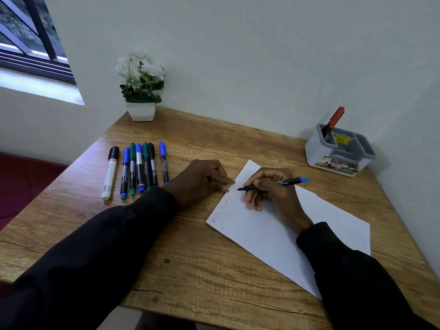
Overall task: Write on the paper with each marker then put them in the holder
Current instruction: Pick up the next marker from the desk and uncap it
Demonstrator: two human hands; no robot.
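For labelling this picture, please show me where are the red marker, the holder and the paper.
red marker (336,118), head view, on its red body above the holder.
holder (316,151), head view, on its white front wall.
paper (262,234), head view, on a bare white part between the sleeves.

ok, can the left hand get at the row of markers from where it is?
Probably yes. The left hand rests on the paper's edge, empty, with the row of markers just to its left on bare desk. Nothing lies between, though lifting it frees the paper.
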